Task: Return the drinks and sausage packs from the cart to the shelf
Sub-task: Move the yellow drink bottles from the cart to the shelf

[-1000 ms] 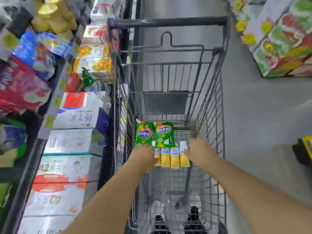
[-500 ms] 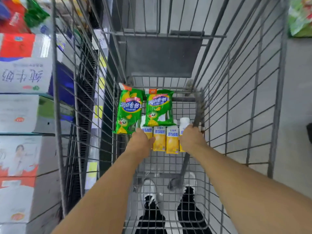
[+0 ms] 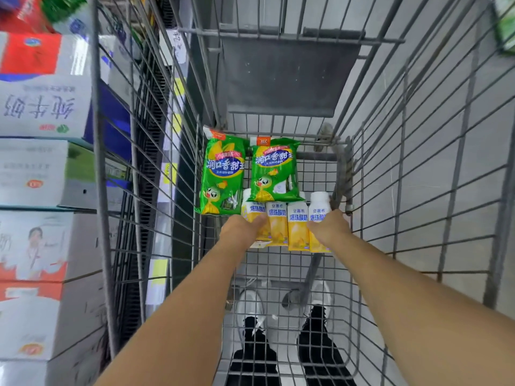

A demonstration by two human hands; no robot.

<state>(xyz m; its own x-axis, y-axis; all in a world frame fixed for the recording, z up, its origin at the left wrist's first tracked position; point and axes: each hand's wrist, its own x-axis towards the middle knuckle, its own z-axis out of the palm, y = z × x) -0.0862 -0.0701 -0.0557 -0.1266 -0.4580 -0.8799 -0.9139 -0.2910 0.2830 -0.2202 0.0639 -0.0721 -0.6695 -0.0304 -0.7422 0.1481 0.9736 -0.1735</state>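
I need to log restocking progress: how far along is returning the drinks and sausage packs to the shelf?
Nothing looks returned yet. Both green sausage packs and four yellow drink bottles lie on the cart floor. In hand: the left hand and right hand rest on the outer bottles, grip not clearly closed. Left: lifting everything out to the shelf.

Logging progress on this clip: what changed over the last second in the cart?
Both hands reached deeper into the cart. The left hand and right hand now close on the outer drink bottles; a firm grip cannot be confirmed. The four bottles and two green sausage packs lie where they were.
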